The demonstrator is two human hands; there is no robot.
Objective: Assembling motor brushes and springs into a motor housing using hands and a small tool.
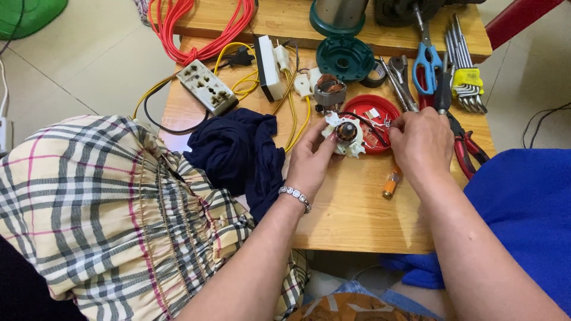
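The wooden counter (357, 208) carries everything, and the red round lid (380, 107) near its middle serves as the landmark. Well to the left of the lid a dark blue cloth (244, 151) lies soft and crumpled, spilling over the counter's near edge, likely kept there for wiping. Beyond it, farther left and back from the lid, loops of glossy red cable (202, 30) pile up, and a cream multi-socket strip (208, 87) with scorched-looking holes rests at an angle on its yellow lead. Just behind the lid stands a dark green plastic cap (345, 57), round and ribbed. Right of the lid lie blue-handled scissors (427, 59) and a fan of steel hex keys (467, 71), laid within easy reach. At the lid's left edge the left hand (312, 157) grasps a white toothed motor housing (346, 135) with a brown core, tilting it up so its face shows. The right hand (422, 142), at the lid's right edge, is clenched over thin dark wires (372, 125) running from the housing, though what its fingertips pinch may be hidden. Near the lid's front a small orange cylinder (390, 184) lies loose.
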